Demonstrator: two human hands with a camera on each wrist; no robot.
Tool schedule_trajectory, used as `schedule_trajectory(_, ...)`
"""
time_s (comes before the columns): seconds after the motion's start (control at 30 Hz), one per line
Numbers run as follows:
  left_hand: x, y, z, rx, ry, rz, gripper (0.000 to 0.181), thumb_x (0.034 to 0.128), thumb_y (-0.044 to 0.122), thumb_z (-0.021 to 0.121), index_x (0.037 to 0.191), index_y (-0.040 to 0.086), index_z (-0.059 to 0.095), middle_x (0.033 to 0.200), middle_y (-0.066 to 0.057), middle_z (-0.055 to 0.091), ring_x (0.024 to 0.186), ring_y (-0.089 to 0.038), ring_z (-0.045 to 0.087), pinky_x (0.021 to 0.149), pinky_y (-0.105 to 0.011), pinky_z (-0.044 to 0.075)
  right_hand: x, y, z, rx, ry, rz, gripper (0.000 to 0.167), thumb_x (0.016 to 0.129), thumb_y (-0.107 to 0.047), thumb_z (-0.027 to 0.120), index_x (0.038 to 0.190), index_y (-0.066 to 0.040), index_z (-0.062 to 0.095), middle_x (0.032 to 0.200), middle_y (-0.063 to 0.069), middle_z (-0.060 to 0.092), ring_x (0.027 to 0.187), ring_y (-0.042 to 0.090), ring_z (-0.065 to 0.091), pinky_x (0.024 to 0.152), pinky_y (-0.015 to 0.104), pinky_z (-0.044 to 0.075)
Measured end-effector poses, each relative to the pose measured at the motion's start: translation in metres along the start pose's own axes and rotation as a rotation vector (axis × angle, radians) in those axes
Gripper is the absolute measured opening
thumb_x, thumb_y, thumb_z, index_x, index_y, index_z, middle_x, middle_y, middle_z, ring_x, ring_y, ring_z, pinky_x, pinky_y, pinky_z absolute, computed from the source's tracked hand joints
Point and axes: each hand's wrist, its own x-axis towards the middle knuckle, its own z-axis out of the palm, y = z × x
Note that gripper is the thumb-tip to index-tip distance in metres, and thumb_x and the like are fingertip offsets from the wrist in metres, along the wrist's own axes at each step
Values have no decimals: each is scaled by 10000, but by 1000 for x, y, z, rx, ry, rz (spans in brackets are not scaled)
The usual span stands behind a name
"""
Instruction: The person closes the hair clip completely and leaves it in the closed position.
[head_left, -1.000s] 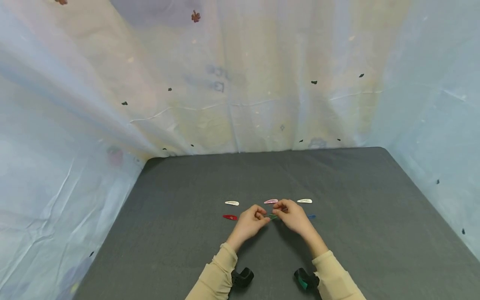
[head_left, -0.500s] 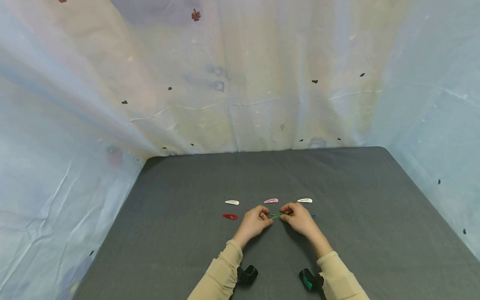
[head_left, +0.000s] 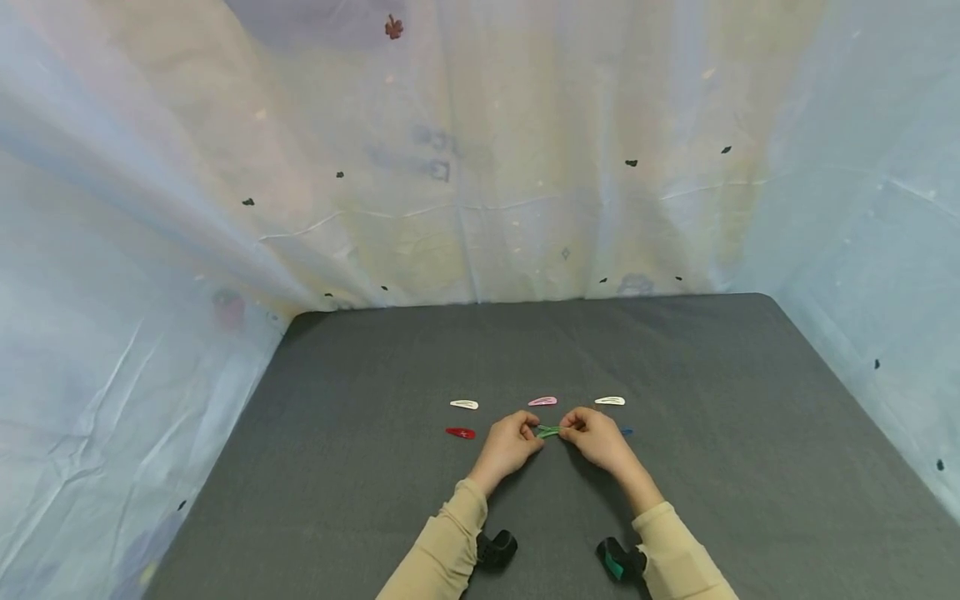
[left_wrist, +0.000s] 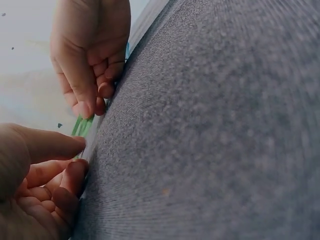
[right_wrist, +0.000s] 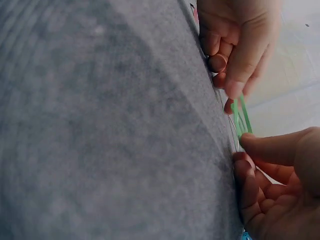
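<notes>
The left hand [head_left: 507, 446] pinches one end of the green clip [head_left: 550, 431], and the right hand [head_left: 595, 436] pinches the other end, each with thumb and finger. The clip is between the two hands, just above the table [head_left: 367, 367] or touching it; I cannot tell which. In the right wrist view its green strips stand apart from each other, so I judge that it is perhaps not snapped closed. The work on this clip seems to be in the middle: it is already taken in both hands, but not yet put down. Five other clips lie on the table: the red clip [head_left: 460, 433], the blue clip [head_left: 627, 432], partly hidden by the right hand, and, farther away, the left white clip [head_left: 464, 404], the pink clip [head_left: 543, 401] and the right white clip [head_left: 611, 401]. They are too small to show which are finished and which remain.
</notes>
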Motion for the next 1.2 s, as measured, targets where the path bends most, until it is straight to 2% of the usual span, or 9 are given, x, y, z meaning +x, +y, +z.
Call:
schedule_trajectory(0.07, 0, -2, 0, -24, 6, -8, 187, 806, 89, 670, 980, 24, 651, 707, -14, 586, 576, -17, 442, 537, -163, 362, 1, 1, 1, 44, -12, 9, 65, 852, -96, 636, 866, -33, 643, 764, 52, 618, 662, 109, 507, 599, 249, 391)
schedule_trajectory(0.13, 1, -4, 1, -87, -5, -38, 145, 843, 107, 641, 965, 29, 646, 731, -14, 591, 596, -24, 460, 546, -167, 371, 2, 3, 2, 90, -22, 22, 75, 863, -95, 623, 883, -25, 641, 745, 43, 605, 639, 105, 485, 577, 245, 381)
schedule_trajectory(0.3, 1, -6, 0, -329, -55, -151, 143, 896, 126, 588, 961, 3, 620, 778, -36, 605, 631, -72, 504, 562, -204, 396, 2, 4, 5, 191, -34, 75, 81, 875, -88, 601, 901, -15, 627, 688, 7, 530, 600, 105, 439, 529, 228, 357)
schedule_trajectory(0.43, 2, -7, -1, -438, -58, -198, 175, 915, 145, 561, 967, -11, 620, 804, -53, 618, 647, -82, 508, 567, -213, 394, 3, 3, 7, 229, -24, 91, 86, 878, -89, 596, 909, -14, 624, 696, 10, 530, 615, 106, 451, 534, 222, 363)
schedule_trajectory(0.53, 1, -10, -1, -468, -53, -217, 184, 912, 139, 563, 972, -23, 626, 799, -64, 628, 638, -78, 510, 558, -209, 397, 3, 3, 8, 255, -36, 81, 98, 881, -86, 594, 925, -6, 627, 734, 38, 573, 636, 102, 484, 556, 222, 390)
schedule_trajectory(0.73, 2, -16, -1, -537, -62, -228, 212, 910, 107, 554, 982, -83, 617, 755, -30, 602, 627, -65, 514, 570, -195, 412, 3, 3, 9, 390, -110, 77, 152, 889, -46, 562, 990, 60, 602, 805, 97, 619, 681, 104, 557, 604, 228, 453)
schedule_trajectory(0.87, -2, -9, -7, -585, -53, -226, 206, 912, 73, 541, 978, -114, 595, 722, 5, 564, 623, -50, 517, 588, -179, 422, 2, -2, 7, 447, -139, 79, 178, 883, -39, 563, 998, 93, 595, 813, 124, 627, 686, 113, 539, 600, 233, 446)
schedule_trajectory(1.0, -4, -6, -8, -594, -47, -238, 199, 913, 70, 537, 982, -109, 591, 718, 10, 551, 625, -49, 516, 593, -176, 426, 4, -1, 6, 467, -160, 84, 190, 875, -43, 580, 995, 102, 602, 797, 87, 644, 676, 105, 517, 595, 234, 437)
schedule_trajectory(1.2, 2, -11, -5, -614, -80, -257, 194, 919, 90, 534, 981, -85, 592, 700, 38, 532, 633, -49, 519, 604, -171, 426, 7, 7, 5, 528, -173, 100, 203, 869, -37, 585, 1007, 111, 601, 758, -8, 626, 679, 91, 522, 624, 231, 448)
